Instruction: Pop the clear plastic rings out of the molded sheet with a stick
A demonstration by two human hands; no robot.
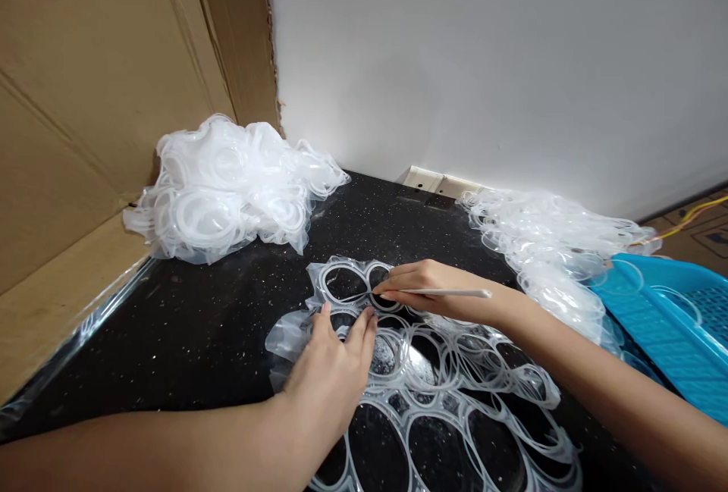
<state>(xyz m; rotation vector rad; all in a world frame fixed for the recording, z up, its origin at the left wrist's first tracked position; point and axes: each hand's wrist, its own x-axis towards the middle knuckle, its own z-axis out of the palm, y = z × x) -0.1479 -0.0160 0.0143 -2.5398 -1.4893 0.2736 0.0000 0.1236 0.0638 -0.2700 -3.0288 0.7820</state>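
A translucent sheet of joined rubbery rings [406,420] lies spread on the black speckled tabletop [187,340]. My left hand [330,371] rests on its upper left part, fingers stretched and apart, with the fingertips just below a pair of rings at the sheet's far edge. In my right hand [424,280] is a thin white-handled pick [458,293], pinched near its front end. Its fine dark tip points left and reaches into the far left ring [324,280] of that pair. The right fingers partly cover the neighbouring ring.
A heap of translucent ring sheets [227,189] sits at the back left, against a cardboard panel [102,60]. Another pile of clear rings [551,242] lies on the right, touching a blue plastic basket [642,318]. Behind stand a white wall [483,60] and sockets [424,180].
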